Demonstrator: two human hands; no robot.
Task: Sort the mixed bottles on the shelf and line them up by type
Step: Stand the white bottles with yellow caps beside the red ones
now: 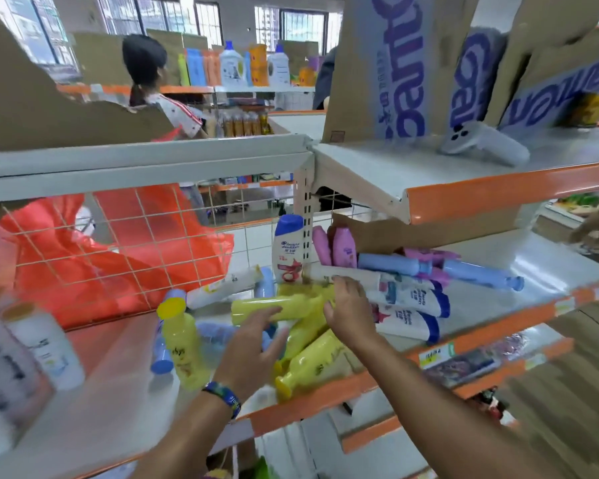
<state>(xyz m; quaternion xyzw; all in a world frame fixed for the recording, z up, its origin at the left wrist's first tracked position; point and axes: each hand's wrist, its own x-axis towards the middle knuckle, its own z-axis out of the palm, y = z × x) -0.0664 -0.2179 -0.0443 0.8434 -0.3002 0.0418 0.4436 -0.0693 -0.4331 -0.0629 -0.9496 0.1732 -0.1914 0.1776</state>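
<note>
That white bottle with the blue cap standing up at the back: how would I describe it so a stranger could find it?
Find the perforated cream upright post where the two shelves meet. The white shampoo bottle stands against its left side, behind the heap of yellow bottles. It is the only white, blue-capped bottle standing upright; the others lie flat to its right.

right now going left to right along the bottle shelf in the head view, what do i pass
white bottles → upright yellow bottle → left hand → right hand → lying white bottles with blue caps → lying blue bottle
</note>
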